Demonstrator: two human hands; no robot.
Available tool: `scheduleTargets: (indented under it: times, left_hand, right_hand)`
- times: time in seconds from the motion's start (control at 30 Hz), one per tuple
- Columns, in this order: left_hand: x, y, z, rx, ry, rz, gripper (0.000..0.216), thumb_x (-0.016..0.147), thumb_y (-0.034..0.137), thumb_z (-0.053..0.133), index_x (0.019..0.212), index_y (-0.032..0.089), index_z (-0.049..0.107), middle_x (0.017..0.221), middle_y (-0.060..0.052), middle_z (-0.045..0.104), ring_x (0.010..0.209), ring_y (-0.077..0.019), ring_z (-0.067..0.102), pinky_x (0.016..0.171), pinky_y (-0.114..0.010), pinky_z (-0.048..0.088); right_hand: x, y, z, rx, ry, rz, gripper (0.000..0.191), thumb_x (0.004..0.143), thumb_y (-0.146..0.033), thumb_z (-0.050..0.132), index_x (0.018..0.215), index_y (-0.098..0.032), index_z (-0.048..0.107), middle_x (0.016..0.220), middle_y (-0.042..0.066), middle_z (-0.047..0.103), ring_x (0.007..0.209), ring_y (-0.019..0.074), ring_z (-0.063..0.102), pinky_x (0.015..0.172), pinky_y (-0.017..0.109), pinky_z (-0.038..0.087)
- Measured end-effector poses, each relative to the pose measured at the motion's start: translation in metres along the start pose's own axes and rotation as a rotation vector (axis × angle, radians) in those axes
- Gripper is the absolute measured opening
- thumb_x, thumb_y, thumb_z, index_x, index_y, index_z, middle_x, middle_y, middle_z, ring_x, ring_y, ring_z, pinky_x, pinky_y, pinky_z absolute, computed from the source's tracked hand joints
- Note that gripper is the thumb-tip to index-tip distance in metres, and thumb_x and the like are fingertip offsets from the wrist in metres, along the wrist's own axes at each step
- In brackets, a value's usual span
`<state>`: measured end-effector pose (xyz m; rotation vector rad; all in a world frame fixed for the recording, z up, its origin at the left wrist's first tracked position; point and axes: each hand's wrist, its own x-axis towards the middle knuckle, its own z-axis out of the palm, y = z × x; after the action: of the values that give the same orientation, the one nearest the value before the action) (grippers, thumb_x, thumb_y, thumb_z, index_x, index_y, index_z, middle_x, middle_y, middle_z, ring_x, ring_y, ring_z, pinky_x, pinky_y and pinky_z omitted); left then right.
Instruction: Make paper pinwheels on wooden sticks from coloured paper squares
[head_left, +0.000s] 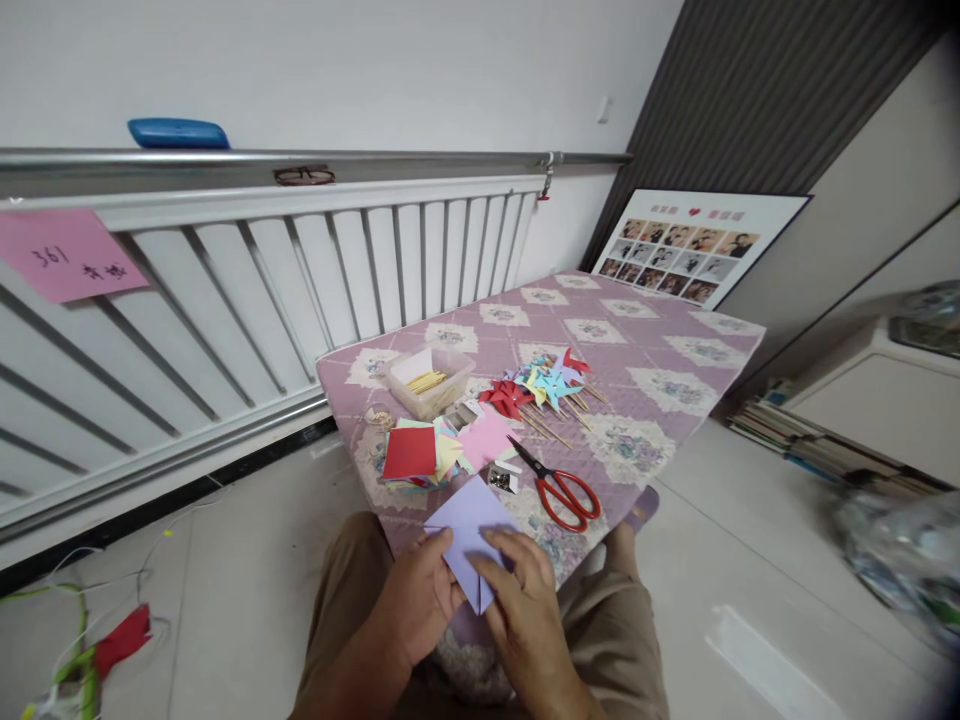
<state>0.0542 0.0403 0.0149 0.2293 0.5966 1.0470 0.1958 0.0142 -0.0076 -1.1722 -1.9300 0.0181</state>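
Note:
A square of lavender paper (pixel 469 515) with slits cut in from its corners lies between my two hands at the near end of the table. My left hand (pixel 424 595) grips its left edge, thumb on top and fingers underneath. On the right side, the fingers of my right hand (pixel 525 590) are curled over the sheet and press on it. Just beyond are red-handled scissors (pixel 568 497), lying partly open, and a small container of metal fasteners (pixel 501 478). A stack of coloured paper squares topped by a red one (pixel 409 453) sits to the left, beside pink paper (pixel 487 437).
Several paper pinwheels on sticks (pixel 555 385) are piled mid-table. A clear plastic box (pixel 431 380) holds thin wooden sticks. The patterned tablecloth (pixel 600 335) covers the table, which stands against a white radiator (pixel 360 265). A photo board (pixel 694 245) leans at the far end.

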Motion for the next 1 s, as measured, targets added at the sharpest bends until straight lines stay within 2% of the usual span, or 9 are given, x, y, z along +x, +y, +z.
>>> scheduleTargets:
  times: [0.07, 0.13, 0.23, 0.3, 0.37, 0.43, 0.53, 0.77, 1.0]
  left_hand:
    - [0.001, 0.001, 0.002, -0.007, 0.074, 0.024, 0.025, 0.078, 0.024, 0.065, 0.101, 0.014, 0.064, 0.099, -0.010, 0.072, 0.102, -0.0238, 0.065, 0.088, -0.033, 0.050]
    - [0.002, 0.002, 0.003, -0.008, 0.155, 0.036, 0.029, 0.075, 0.025, 0.068, 0.102, 0.015, 0.063, 0.098, -0.010, 0.072, 0.101, -0.0242, 0.065, 0.086, -0.032, 0.051]
    - [0.003, 0.003, 0.003, -0.007, 0.226, 0.063, 0.034, 0.072, 0.025, 0.070, 0.103, 0.016, 0.061, 0.095, -0.009, 0.073, 0.100, -0.0245, 0.066, 0.085, -0.033, 0.051]
    - [0.003, 0.002, 0.005, 0.010, 0.205, 0.089, 0.033, 0.072, 0.027, 0.070, 0.102, 0.017, 0.061, 0.094, -0.009, 0.073, 0.100, -0.0251, 0.066, 0.086, -0.034, 0.051]
    - [0.002, 0.001, 0.006, 0.044, 0.158, 0.107, 0.028, 0.075, 0.030, 0.067, 0.100, 0.019, 0.061, 0.096, -0.008, 0.073, 0.103, -0.0260, 0.065, 0.087, -0.036, 0.051]
    - [0.001, -0.001, 0.007, 0.096, 0.123, 0.111, 0.023, 0.078, 0.032, 0.064, 0.098, 0.021, 0.061, 0.099, -0.008, 0.073, 0.107, -0.0271, 0.063, 0.089, -0.038, 0.050]
    - [-0.001, -0.002, 0.006, 0.188, 0.139, 0.104, 0.020, 0.077, 0.034, 0.062, 0.094, 0.023, 0.061, 0.102, -0.007, 0.073, 0.108, -0.0284, 0.062, 0.089, -0.040, 0.050]
    - [-0.005, 0.007, 0.003, 0.237, 0.138, 0.068, 0.039, 0.076, 0.040, 0.064, 0.108, 0.018, 0.058, 0.107, -0.012, 0.070, 0.097, -0.0265, 0.065, 0.078, -0.036, 0.051]
    - [-0.005, 0.020, 0.006, 0.225, 0.145, 0.026, 0.020, 0.073, 0.030, 0.063, 0.093, 0.024, 0.062, 0.103, -0.006, 0.069, 0.082, -0.0186, 0.063, 0.064, -0.026, 0.047]
  right_hand:
    - [-0.007, 0.009, -0.001, 0.038, 0.033, 0.107, 0.040, 0.081, -0.004, 0.048, 0.112, -0.026, 0.061, 0.119, 0.007, 0.058, 0.114, 0.0252, 0.048, 0.097, 0.046, 0.039]
    - [-0.013, 0.017, -0.002, 0.156, 0.119, 0.319, 0.034, 0.084, -0.015, 0.053, 0.115, -0.026, 0.060, 0.121, 0.008, 0.058, 0.114, 0.0256, 0.051, 0.097, 0.047, 0.040]
    - [-0.015, 0.021, -0.003, 0.546, 0.228, 0.800, 0.034, 0.083, -0.035, 0.061, 0.116, -0.024, 0.058, 0.112, 0.009, 0.064, 0.104, 0.0250, 0.058, 0.087, 0.042, 0.048]
    - [-0.010, 0.014, -0.004, 0.873, 0.214, 1.092, 0.038, 0.080, -0.045, 0.066, 0.110, -0.024, 0.060, 0.097, 0.006, 0.067, 0.089, 0.0220, 0.063, 0.073, 0.034, 0.051]
    - [-0.003, 0.002, -0.003, 1.135, 0.150, 1.238, 0.036, 0.075, -0.048, 0.071, 0.100, -0.023, 0.064, 0.082, 0.001, 0.067, 0.074, 0.0173, 0.062, 0.061, 0.027, 0.050]
    - [0.005, -0.010, -0.002, 1.282, 0.085, 1.248, 0.032, 0.072, -0.045, 0.075, 0.092, -0.022, 0.067, 0.076, -0.001, 0.066, 0.066, 0.0137, 0.059, 0.056, 0.022, 0.047]
    - [0.011, -0.020, 0.003, 1.328, 0.036, 1.212, 0.029, 0.072, -0.040, 0.077, 0.093, -0.022, 0.070, 0.083, 0.001, 0.071, 0.067, 0.0137, 0.060, 0.058, 0.022, 0.046]
    - [0.010, -0.010, 0.005, 1.204, 0.056, 1.089, 0.032, 0.071, -0.042, 0.076, 0.095, -0.021, 0.071, 0.077, 0.002, 0.072, 0.069, 0.0184, 0.061, 0.067, 0.029, 0.047]
    - [0.002, 0.004, 0.006, 1.078, 0.073, 1.078, 0.035, 0.067, -0.049, 0.077, 0.085, -0.020, 0.072, 0.067, -0.001, 0.067, 0.059, 0.0144, 0.053, 0.059, 0.025, 0.043]
